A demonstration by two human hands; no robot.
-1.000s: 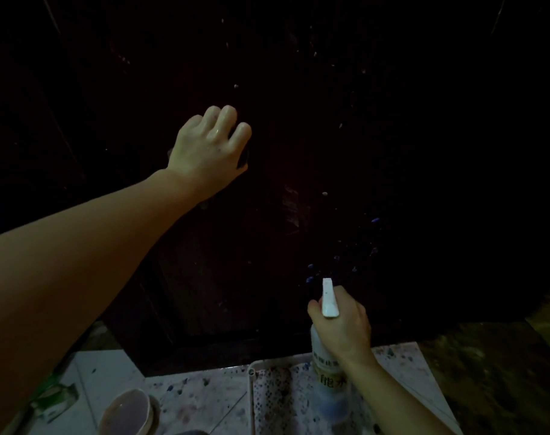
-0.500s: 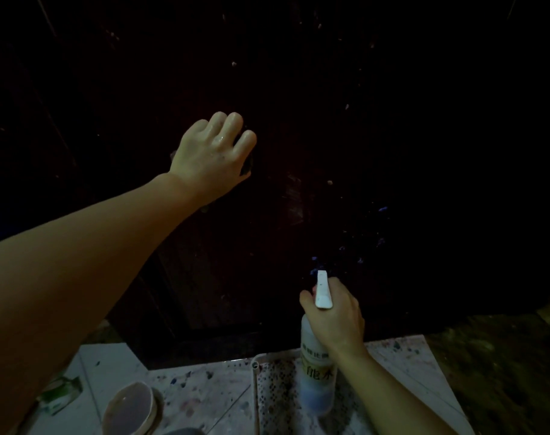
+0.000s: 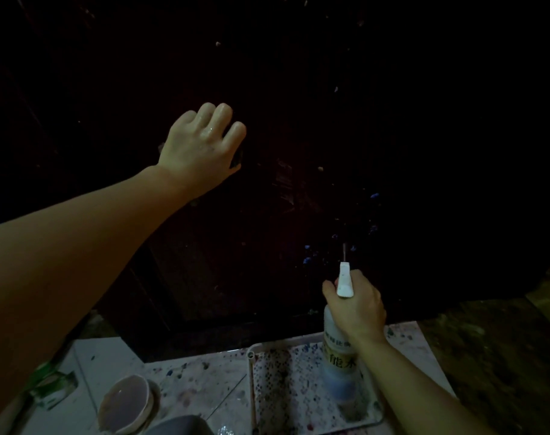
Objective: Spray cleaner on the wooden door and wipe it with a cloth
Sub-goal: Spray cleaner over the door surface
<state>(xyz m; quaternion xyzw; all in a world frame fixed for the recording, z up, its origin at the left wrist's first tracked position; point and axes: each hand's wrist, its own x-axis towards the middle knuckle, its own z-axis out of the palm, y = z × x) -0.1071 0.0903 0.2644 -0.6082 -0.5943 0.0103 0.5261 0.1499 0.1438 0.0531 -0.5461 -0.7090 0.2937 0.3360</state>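
Directly ahead of my right hand (image 3: 357,304), clamped round the spray bottle (image 3: 338,356), stands the wooden door (image 3: 330,120); nozzle aims forward. My left hand (image 3: 201,149) presses a dark cloth (image 3: 237,158) higher up, leftward.

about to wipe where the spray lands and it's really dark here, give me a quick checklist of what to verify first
1. Spray bottle gripped: ok, the right hand is wrapped round its neck, nozzle pointed at the door.
2. Spray reaching the door: ok, a thin jet leaves the nozzle toward the blue specks.
3. Cloth in hand: cannot tell, the left hand lies on the door with only a dark edge showing under the fingers.
4. Wet patch to wipe: ok, shiny streaks show right of the left hand.
5. Footing below: not ok, a bowl and a tray sit near the door's foot.
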